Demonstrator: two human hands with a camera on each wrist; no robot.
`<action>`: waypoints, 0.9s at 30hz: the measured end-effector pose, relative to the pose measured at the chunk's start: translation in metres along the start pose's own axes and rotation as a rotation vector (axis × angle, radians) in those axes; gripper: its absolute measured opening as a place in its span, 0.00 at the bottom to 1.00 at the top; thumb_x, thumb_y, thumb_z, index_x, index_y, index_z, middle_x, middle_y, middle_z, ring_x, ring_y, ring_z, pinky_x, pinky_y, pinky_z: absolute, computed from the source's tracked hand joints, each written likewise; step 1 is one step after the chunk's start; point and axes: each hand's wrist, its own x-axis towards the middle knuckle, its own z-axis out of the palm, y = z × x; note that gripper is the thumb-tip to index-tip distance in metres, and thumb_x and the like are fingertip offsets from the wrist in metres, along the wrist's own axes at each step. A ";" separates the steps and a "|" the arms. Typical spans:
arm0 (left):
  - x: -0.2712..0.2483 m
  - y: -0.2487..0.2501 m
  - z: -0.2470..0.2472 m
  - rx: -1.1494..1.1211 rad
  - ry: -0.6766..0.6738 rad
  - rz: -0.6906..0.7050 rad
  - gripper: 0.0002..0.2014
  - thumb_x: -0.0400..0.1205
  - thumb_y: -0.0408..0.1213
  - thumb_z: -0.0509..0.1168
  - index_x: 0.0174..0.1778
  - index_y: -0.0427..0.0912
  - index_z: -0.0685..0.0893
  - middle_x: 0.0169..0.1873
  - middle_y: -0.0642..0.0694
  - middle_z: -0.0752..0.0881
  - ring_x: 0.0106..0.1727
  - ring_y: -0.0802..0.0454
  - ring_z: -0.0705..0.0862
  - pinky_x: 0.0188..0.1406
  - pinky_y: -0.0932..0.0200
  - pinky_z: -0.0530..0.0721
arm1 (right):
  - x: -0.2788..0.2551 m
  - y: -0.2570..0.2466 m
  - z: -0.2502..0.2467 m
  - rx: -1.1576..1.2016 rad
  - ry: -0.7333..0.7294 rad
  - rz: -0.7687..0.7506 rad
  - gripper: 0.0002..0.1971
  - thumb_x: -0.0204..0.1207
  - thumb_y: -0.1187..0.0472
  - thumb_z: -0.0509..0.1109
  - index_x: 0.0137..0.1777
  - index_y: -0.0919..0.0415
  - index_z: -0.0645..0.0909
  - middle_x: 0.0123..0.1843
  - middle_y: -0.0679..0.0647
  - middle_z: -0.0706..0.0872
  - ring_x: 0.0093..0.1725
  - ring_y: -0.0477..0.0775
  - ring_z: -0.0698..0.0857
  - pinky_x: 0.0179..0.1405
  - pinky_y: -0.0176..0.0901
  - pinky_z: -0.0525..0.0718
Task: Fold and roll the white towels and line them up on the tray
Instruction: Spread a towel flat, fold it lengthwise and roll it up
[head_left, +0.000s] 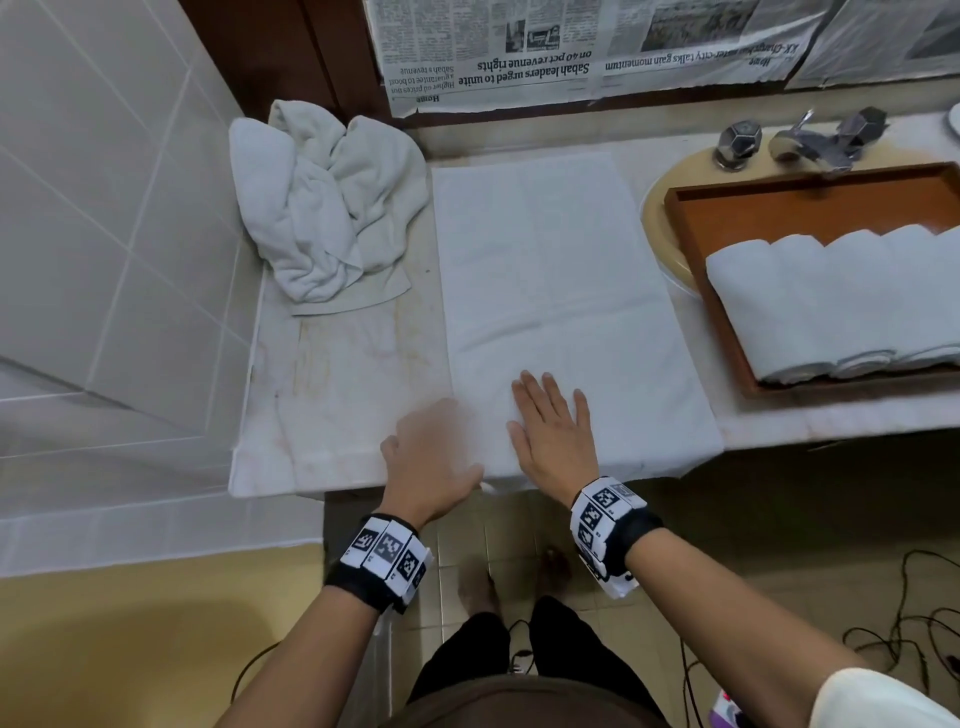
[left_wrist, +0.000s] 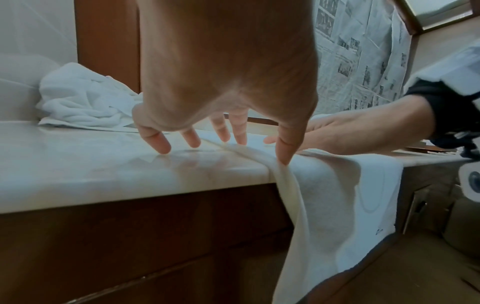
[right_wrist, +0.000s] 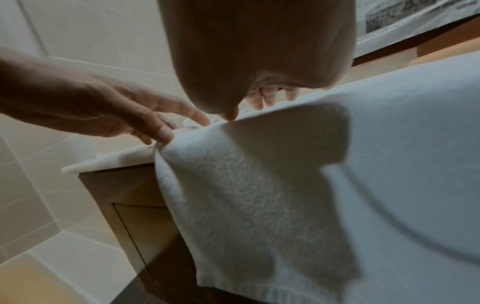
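The towel (head_left: 561, 291) lies flat in the middle of the table (head_left: 332, 374), its near end hanging over the front edge. It looks smoothed and ready to fold; next, I judge, the near end must be gripped and lifted. The right hand (head_left: 553, 423) presses flat on it, fingers straight and apart. The left hand (head_left: 428, 457) hovers at its near left edge, fingers spread, tips touching. Rolls (head_left: 831, 301) fill the tray (head_left: 737, 353) at the right edge; a crumpled pile (head_left: 322, 208) sits at the back left corner.

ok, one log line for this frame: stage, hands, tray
stage: flat towel spread on counter, near end overhanging | left hand: open at towel's left edge | right hand: flat on towel | tray: rolled towels lined up
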 end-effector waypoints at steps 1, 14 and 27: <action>-0.001 0.000 0.000 0.013 -0.015 -0.006 0.33 0.74 0.59 0.68 0.77 0.65 0.67 0.79 0.64 0.62 0.75 0.50 0.59 0.65 0.45 0.61 | -0.003 -0.002 0.001 0.006 -0.008 -0.008 0.30 0.88 0.46 0.42 0.88 0.54 0.49 0.89 0.47 0.47 0.88 0.52 0.44 0.84 0.63 0.41; -0.005 -0.008 0.003 0.069 -0.029 0.011 0.37 0.73 0.66 0.60 0.81 0.66 0.61 0.83 0.65 0.56 0.83 0.48 0.52 0.71 0.39 0.58 | -0.003 -0.013 -0.003 0.028 -0.019 0.002 0.29 0.89 0.45 0.44 0.88 0.53 0.48 0.89 0.46 0.45 0.87 0.51 0.41 0.84 0.61 0.39; 0.022 -0.001 -0.003 0.035 -0.108 0.065 0.38 0.77 0.65 0.57 0.85 0.64 0.55 0.87 0.60 0.44 0.87 0.52 0.38 0.80 0.34 0.51 | -0.004 0.042 -0.022 0.008 0.001 0.172 0.30 0.88 0.45 0.38 0.88 0.51 0.46 0.89 0.46 0.43 0.87 0.49 0.42 0.84 0.62 0.42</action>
